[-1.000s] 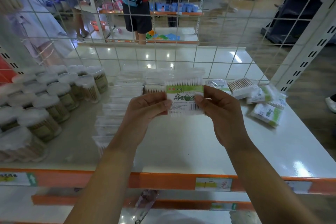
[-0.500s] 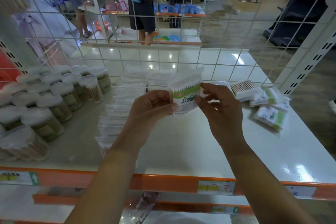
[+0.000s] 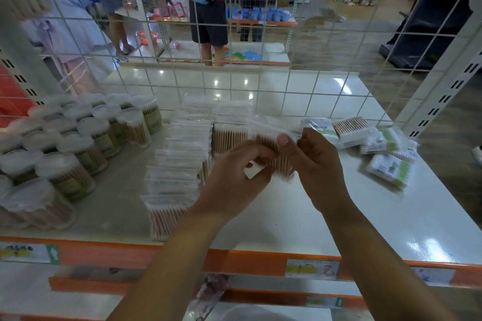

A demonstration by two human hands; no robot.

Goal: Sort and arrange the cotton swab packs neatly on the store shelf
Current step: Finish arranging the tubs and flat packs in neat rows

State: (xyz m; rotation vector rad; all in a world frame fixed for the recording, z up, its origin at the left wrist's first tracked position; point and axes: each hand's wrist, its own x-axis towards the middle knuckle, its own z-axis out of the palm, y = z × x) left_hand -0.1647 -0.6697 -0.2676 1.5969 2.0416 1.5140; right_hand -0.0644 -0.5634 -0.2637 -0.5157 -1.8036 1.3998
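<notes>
Both hands hold one clear cotton swab pack [image 3: 276, 154] above the middle of the white shelf [image 3: 300, 211]. Its wooden sticks face me and the label is turned away. My left hand [image 3: 234, 177] grips its lower left side, and my right hand [image 3: 313, 164] pinches its right edge. Two rows of upright swab packs [image 3: 180, 164] stand just left of my hands, running from the front edge to the back. A loose heap of green-labelled swab packs [image 3: 378, 148] lies at the right.
Round swab tubs [image 3: 78, 143] with white lids fill the shelf's left part. A wire grid [image 3: 234, 34] closes the back. The orange front edge [image 3: 234, 263] carries price labels. People stand beyond the grid by other shelves.
The pack in my hands has been turned over: its green label faced me before, now the wooden sticks show. My hands have shifted slightly right and lower.
</notes>
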